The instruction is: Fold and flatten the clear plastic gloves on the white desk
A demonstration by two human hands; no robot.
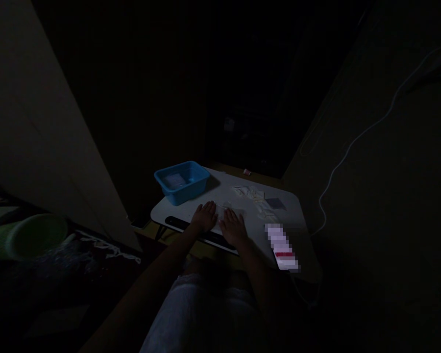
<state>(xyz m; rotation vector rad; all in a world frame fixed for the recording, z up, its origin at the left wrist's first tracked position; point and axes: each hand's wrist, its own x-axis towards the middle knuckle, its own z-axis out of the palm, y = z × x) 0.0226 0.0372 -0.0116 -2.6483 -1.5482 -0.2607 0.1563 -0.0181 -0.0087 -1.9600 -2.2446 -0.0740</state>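
Note:
Both my hands lie flat on a small white folding table point(220, 179), side by side near its front edge. My left hand point(205, 216) has its fingers stretched forward, palm down. Just to its right, my right hand point(233, 227) is also palm down with fingers extended. Under and between them is a thin, clear plastic sheet or bag point(226, 206), faint in the dim light; its full outline cannot be made out. Several crumpled whitish pieces point(255, 196) lie beyond my right hand, beside a flat greyish packet point(276, 203).
A blue plastic basin point(185, 189) with something pale inside stands at the table's back left. A lit phone point(282, 247) lies at the right. A white cable point(347, 152) hangs along the right wall. A green basket point(36, 236) lies tipped at the left. The room is very dark.

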